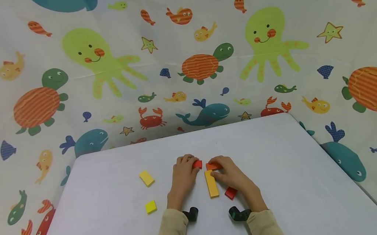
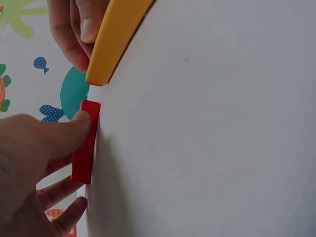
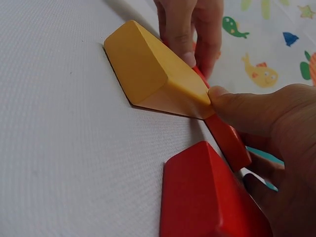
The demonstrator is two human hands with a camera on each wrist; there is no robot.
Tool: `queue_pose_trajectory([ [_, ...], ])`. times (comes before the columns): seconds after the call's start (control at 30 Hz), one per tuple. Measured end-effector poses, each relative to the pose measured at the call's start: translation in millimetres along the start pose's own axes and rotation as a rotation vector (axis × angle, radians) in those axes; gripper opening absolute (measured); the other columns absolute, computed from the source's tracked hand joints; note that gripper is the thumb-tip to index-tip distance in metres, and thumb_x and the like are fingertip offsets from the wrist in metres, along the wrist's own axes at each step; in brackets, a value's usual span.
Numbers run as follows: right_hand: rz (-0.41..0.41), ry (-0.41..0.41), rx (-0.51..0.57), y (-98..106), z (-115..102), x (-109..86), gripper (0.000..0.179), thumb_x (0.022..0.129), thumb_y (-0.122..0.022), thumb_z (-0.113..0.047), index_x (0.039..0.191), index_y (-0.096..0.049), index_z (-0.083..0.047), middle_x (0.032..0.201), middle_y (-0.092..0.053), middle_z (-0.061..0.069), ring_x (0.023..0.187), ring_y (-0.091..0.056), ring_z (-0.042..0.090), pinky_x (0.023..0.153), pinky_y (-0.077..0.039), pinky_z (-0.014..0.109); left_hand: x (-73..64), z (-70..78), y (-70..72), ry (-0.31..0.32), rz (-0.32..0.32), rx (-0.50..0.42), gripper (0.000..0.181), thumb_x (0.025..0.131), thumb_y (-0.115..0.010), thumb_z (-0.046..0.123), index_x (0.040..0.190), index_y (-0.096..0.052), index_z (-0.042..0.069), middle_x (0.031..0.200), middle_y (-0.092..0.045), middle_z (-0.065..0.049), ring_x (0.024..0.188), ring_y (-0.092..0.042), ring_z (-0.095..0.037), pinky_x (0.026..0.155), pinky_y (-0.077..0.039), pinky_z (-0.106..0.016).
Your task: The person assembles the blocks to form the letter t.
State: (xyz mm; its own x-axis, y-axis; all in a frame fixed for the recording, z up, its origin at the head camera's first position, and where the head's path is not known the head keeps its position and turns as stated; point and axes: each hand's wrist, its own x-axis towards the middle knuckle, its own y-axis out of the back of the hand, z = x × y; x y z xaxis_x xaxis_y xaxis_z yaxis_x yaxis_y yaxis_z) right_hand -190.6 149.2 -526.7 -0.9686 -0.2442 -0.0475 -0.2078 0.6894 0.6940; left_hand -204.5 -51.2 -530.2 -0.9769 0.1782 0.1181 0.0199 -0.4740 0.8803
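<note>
My left hand [image 1: 183, 176] pinches a small red block [image 1: 197, 164] between thumb and fingers; in the left wrist view this red block [image 2: 86, 143] stands on its narrow side on the white surface. Just to its right, my right hand [image 1: 234, 173] grips an orange block [image 1: 214, 166], fingers on its far side. The right thumb presses at the far end of a long amber block [image 1: 212, 185], which meets the orange block [image 3: 228, 140] at that end. A gap separates the red and orange blocks. Beneath the right wrist lies a darker red block [image 1: 231, 193].
Two yellow blocks, a longer one [image 1: 146, 178] and a squarer one [image 1: 151, 207], lie left of the left hand on the white table [image 1: 111, 197]. A cloth printed with sea animals [image 1: 159, 79] hangs behind the table. Black wrist cameras sit at both cuffs.
</note>
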Motion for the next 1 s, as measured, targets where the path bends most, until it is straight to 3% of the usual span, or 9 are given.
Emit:
queue_pose_trajectory([
  [0.5,-0.012,-0.009,0.016,0.5,-0.6,-1.3,0.043,0.096,-0.075,-0.024,0.137,-0.063,-0.022,0.148,-0.059,0.003,0.140,-0.048,0.028,0.118,-0.044,0.054,-15.8,2.1,4.4,0.061,0.022,-0.065,0.032,0.096,-0.076,0.025,0.128,-0.072,0.018,0.124,-0.063,-0.008,0.121,-0.051,-0.028,0.101,-0.047,-0.047],
  [1.0,-0.001,-0.010,0.022,-0.7,-0.3,-0.6,0.042,0.095,-0.076,-0.023,0.135,-0.064,-0.022,0.146,-0.060,0.004,0.141,-0.048,0.029,0.118,-0.043,0.056,-27.1,5.2,4.2,0.046,0.049,-0.089,0.033,0.094,-0.078,0.029,0.126,-0.074,0.020,0.117,-0.066,-0.006,0.113,-0.054,-0.026,0.096,-0.047,-0.046],
])
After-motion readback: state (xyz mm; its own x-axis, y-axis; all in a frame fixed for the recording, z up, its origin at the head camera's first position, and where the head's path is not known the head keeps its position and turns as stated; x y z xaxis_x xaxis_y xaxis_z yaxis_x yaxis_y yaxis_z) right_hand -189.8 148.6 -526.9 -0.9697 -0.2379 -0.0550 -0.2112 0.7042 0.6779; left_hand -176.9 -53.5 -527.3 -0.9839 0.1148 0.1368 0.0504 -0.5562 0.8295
